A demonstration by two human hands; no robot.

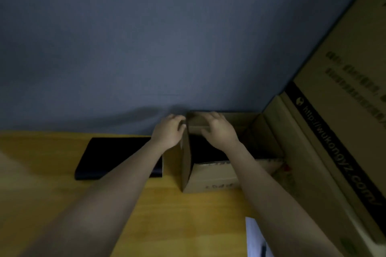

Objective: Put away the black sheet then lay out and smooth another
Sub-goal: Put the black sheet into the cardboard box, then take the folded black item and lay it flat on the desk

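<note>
A small open cardboard box [211,181] stands on the yellow wooden floor at the edge of the bed. Dark black fabric [206,150] lies inside it. My right hand [217,129] reaches into the box from above, fingers curled over the far flap. My left hand [169,131] grips the box's far left corner from outside. A folded black sheet [108,158] lies flat on the floor just left of the box, partly under my left forearm. A blue-grey sheet [167,37] covers the bed beyond.
A large cardboard carton [344,94] with black printed tape runs along the right side. A pale sheet of paper or cloth [254,236] lies on the yellow floor [41,173] near the bottom edge.
</note>
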